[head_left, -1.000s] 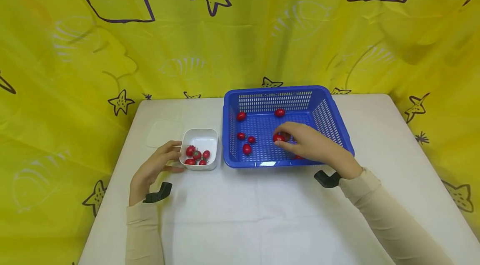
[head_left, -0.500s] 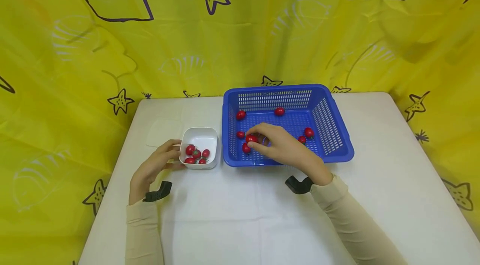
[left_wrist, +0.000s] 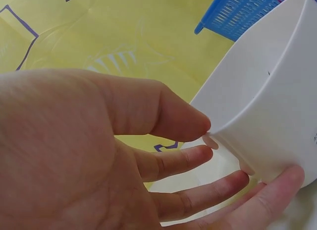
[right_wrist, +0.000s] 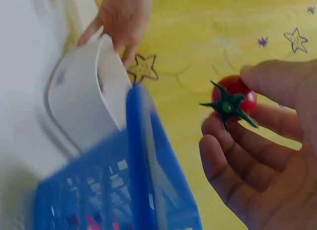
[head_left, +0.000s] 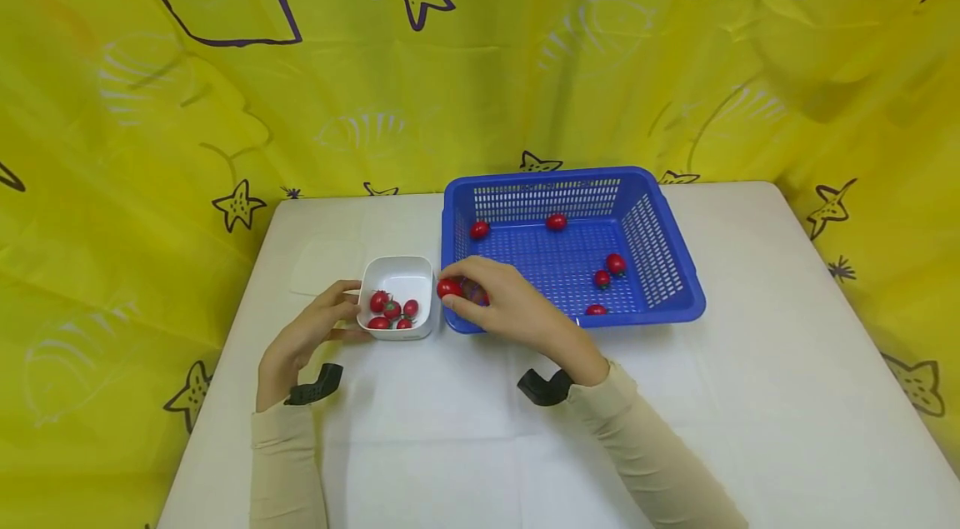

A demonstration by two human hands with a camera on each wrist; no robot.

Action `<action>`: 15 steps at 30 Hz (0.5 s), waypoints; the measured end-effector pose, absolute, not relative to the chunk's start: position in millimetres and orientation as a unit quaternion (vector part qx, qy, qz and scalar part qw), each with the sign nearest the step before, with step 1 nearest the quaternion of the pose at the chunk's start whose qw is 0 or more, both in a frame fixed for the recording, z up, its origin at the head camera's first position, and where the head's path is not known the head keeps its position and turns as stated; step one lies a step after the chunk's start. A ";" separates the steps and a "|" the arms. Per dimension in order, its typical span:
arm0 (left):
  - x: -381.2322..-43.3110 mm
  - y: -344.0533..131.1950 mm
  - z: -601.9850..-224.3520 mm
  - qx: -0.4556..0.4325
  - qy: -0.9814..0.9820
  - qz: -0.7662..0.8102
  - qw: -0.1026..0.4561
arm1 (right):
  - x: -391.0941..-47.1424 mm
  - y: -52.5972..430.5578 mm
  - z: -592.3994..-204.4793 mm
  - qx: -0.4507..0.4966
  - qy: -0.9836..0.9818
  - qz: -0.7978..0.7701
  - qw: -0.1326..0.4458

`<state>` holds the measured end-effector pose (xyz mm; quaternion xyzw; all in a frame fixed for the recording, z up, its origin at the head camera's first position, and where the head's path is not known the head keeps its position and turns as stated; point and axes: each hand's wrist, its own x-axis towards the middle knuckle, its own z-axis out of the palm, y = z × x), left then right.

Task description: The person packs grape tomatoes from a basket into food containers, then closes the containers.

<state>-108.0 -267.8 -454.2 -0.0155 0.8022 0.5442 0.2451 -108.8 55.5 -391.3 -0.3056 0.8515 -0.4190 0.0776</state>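
Cherry tomatoes fill the scene: my right hand [head_left: 513, 308] pinches a red one [head_left: 450, 287] between thumb and fingers over the left rim of the blue basket. Its green leafy top faces the camera in the right wrist view, where the tomato [right_wrist: 246, 98] is held apart from the basket's edge. My left hand [head_left: 311, 329] rests fairly straight fingertips against the left side of a small white square container [head_left: 412, 266]. Inside that container lie several tomatoes [head_left: 392, 310]. The left wrist view shows fingertips [left_wrist: 198, 123] right at the container's rim.
The blue perforated basket [head_left: 540, 172] stands right beside the container, with several tomatoes [head_left: 616, 264] scattered in it; my right hand hides part of its left side. A pale flat lid-like square [head_left: 307, 266] lies behind my left hand. A yellow curtain [head_left: 480, 96] encloses the white-covered table [head_left: 450, 462].
My right hand has carried the tomato leftward from the middle of the basket to its left rim, close to the white container. My left hand has stayed at the container's side.
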 end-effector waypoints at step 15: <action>-108.8 -265.8 -455.3 -0.017 0.806 0.539 0.244 | -89.7 4.5 -400.2 -0.294 0.819 -0.487 0.072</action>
